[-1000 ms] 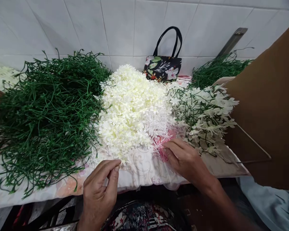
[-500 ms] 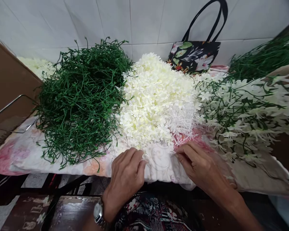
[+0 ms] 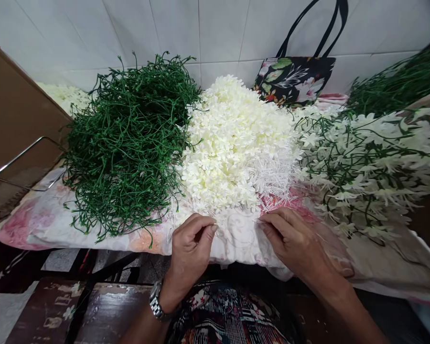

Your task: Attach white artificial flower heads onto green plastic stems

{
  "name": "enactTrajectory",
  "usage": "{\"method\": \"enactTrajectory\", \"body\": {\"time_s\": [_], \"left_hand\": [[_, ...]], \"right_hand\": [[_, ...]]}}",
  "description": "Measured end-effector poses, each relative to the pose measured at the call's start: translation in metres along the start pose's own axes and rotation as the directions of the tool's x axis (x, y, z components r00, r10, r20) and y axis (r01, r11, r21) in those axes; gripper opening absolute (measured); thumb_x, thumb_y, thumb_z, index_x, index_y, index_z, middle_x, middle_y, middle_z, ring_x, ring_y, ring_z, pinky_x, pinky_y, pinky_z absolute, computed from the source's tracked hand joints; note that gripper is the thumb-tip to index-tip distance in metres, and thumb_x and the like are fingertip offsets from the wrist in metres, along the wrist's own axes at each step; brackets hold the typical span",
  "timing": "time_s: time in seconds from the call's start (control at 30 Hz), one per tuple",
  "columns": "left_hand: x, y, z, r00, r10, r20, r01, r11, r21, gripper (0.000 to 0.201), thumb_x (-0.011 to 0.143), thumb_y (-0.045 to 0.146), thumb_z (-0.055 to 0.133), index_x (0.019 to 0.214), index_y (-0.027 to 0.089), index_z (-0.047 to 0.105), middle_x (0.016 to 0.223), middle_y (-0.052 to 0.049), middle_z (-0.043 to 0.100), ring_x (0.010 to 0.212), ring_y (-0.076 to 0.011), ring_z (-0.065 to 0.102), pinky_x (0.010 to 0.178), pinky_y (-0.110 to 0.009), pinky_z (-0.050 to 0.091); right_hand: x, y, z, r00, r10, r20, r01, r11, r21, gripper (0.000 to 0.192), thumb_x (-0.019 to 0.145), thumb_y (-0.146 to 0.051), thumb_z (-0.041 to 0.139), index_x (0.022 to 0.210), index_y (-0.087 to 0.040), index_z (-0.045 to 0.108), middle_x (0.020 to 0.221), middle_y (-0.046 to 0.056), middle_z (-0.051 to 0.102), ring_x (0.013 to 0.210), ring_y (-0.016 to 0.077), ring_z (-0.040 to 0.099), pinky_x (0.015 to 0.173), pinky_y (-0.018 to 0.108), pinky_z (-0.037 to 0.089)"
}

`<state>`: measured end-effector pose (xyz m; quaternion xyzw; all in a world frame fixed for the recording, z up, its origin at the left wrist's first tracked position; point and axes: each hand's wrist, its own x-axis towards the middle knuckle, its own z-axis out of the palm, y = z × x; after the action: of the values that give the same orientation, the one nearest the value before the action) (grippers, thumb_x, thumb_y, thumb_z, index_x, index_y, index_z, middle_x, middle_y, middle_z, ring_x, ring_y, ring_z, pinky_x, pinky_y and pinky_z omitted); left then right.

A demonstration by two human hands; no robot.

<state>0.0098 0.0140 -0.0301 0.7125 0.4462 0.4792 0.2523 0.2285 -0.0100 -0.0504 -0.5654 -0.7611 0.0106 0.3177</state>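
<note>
White blossoms (image 3: pixel 229 138), bare cloth (image 3: pixel 236 241) near its edge, left hand (image 3: pixel 192 244) and right hand (image 3: pixel 296 239) each with fingertips together

It looks like a small craft workspace, probably in a home, though a modest workshop cannot be ruled out. The craft side shows in the loose heaps of green stems (image 3: pixel 129 138), pale blossoms (image 3: pixel 225 138) and white-flowered sprays (image 3: pixel 361 167) crowding a narrow table (image 3: pixel 238 236), with brown cardboard (image 3: pixel 21 110) at the left. The homely side shows in the table's flower-printed cloth (image 3: pixel 32 224), the patterned handbag (image 3: pixel 297 79) by the white tiled wall (image 3: pixel 222 28), and the worn, dark wooden surface (image 3: pixel 114 310) below.
</note>
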Motion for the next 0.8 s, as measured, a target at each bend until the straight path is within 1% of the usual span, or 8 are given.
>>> {"method": "enactTrajectory", "body": {"time_s": [0.1,0.2,0.33,0.4,0.43,0.53,0.67,0.8], "left_hand": [[0.002,0.005,0.002,1.0,0.016,-0.022,-0.016,1.0,-0.017,0.012,0.081,0.008,0.055,0.076,0.017,0.061,0.062,0.002,0.057,0.055,-0.0099,0.054,0.05,-0.019,0.042],[0.001,0.01,0.004,0.978,0.209,-0.019,-0.206,0.973,0.099,0.013,0.081,0.004,0.054,0.081,0.015,0.061,0.064,-0.001,0.059,0.058,-0.0114,0.055,0.053,-0.021,0.044],[0.0,0.011,0.011,0.845,0.528,0.082,-0.529,0.804,0.273,0.019,0.078,-0.001,0.051,0.09,0.011,0.06,0.066,-0.006,0.062,0.058,-0.0152,0.054,0.053,-0.027,0.043],[-0.001,0.01,0.016,0.795,0.592,0.134,-0.602,0.744,0.29,0.019,0.078,0.0,0.051,0.092,0.009,0.06,0.064,-0.007,0.062,0.056,-0.016,0.052,0.052,-0.029,0.041],[-0.002,0.008,0.018,0.79,0.594,0.151,-0.611,0.739,0.284,0.02,0.078,0.0,0.05,0.093,0.008,0.059,0.065,-0.008,0.062,0.056,-0.0164,0.052,0.052,-0.029,0.042],[-0.003,0.005,0.022,0.844,0.509,0.17,-0.536,0.806,0.251,0.025,0.078,-0.001,0.049,0.1,0.007,0.058,0.072,-0.01,0.065,0.063,-0.0184,0.056,0.057,-0.03,0.046],[-0.005,0.005,0.021,0.934,0.319,0.163,-0.351,0.907,0.235,0.021,0.082,0.005,0.049,0.099,0.009,0.061,0.078,-0.011,0.067,0.072,-0.02,0.061,0.065,-0.032,0.051],[-0.004,0.017,0.016,0.984,0.073,0.164,-0.076,0.997,0.009,0.016,0.084,0.011,0.049,0.094,0.012,0.061,0.074,-0.006,0.064,0.066,-0.0143,0.059,0.061,-0.024,0.049]], "right_hand": [[0.002,-0.008,-0.006,0.999,0.01,-0.031,-0.009,1.0,0.008,0.012,0.088,-0.02,0.051,0.086,-0.016,0.062,0.079,0.008,0.061,0.076,0.0195,0.057,0.069,0.032,0.046],[0.007,-0.028,-0.015,0.993,0.106,-0.054,-0.091,0.97,0.224,0.012,0.089,-0.025,0.053,0.085,-0.017,0.061,0.076,0.005,0.062,0.069,0.0151,0.058,0.062,0.026,0.046],[0.015,-0.051,-0.015,0.951,0.241,0.196,-0.31,0.778,0.547,0.031,0.089,-0.042,0.048,0.072,-0.018,0.059,0.059,-0.001,0.056,0.051,0.0104,0.051,0.046,0.021,0.04],[0.016,-0.055,-0.009,0.924,0.284,0.256,-0.382,0.705,0.597,0.034,0.088,-0.043,0.049,0.066,-0.018,0.055,0.054,-0.003,0.051,0.048,0.0091,0.047,0.045,0.02,0.038],[0.016,-0.054,-0.007,0.916,0.303,0.262,-0.4,0.691,0.602,0.034,0.088,-0.041,0.049,0.065,-0.017,0.054,0.054,-0.003,0.049,0.049,0.0088,0.046,0.045,0.019,0.038],[0.013,-0.05,-0.003,0.915,0.331,0.232,-0.403,0.714,0.572,0.029,0.088,-0.034,0.049,0.066,-0.017,0.055,0.055,-0.003,0.05,0.05,0.0085,0.046,0.046,0.018,0.038],[0.012,-0.047,-0.004,0.94,0.305,0.15,-0.34,0.818,0.464,0.022,0.088,-0.027,0.049,0.069,-0.017,0.057,0.056,-0.003,0.052,0.05,0.0082,0.047,0.047,0.018,0.037],[0.014,-0.053,-0.006,0.979,0.196,0.055,-0.201,0.893,0.403,0.018,0.089,-0.022,0.048,0.073,-0.018,0.056,0.057,-0.003,0.054,0.049,0.0077,0.048,0.047,0.018,0.038]]}}
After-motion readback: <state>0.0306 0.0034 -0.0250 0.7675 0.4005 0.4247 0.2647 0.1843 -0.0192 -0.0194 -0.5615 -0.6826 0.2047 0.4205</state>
